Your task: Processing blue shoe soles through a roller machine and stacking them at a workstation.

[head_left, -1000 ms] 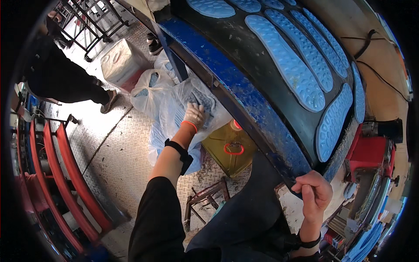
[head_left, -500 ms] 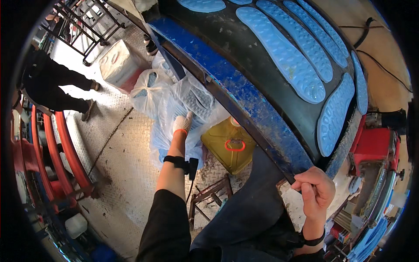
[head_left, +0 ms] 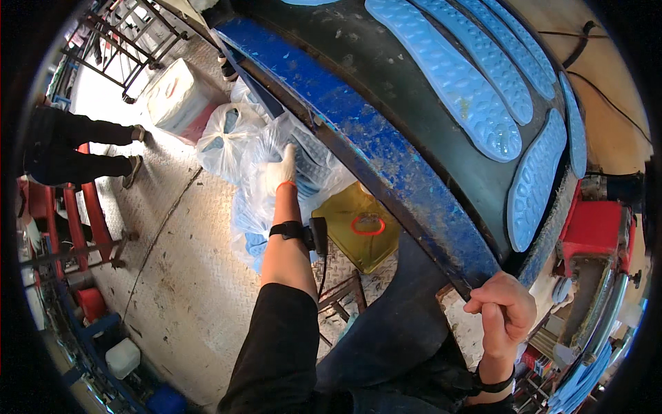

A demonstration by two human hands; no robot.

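My left hand [head_left: 281, 171], in a white glove, is at the mouth of a clear plastic bag [head_left: 258, 200] on the floor. One digit points up over the plastic; the others are lost against the film, so its grip is unclear. Blue-grey studded insoles [head_left: 312, 157] show through the bag beside it. My bare right hand [head_left: 507, 307] is closed, fingers curled and thumb against them, at the near corner of a table with a worn blue edge [head_left: 372, 152]. Anything inside those fingers is hidden. Several light-blue bumpy insoles [head_left: 469, 103] lie on the dark tabletop.
An olive-yellow can [head_left: 358, 238] with a red handle stands between bag and table. A tied plastic bag [head_left: 231, 141] and a white block-shaped bundle [head_left: 181, 100] lie farther off. A person in dark clothes [head_left: 76, 145] stands at left. A red machine [head_left: 596, 231] is at right.
My left hand has moved up and slightly left across the bag's mouth. The insoles in the bag now sit more behind the plastic. My right hand stays at the table corner.
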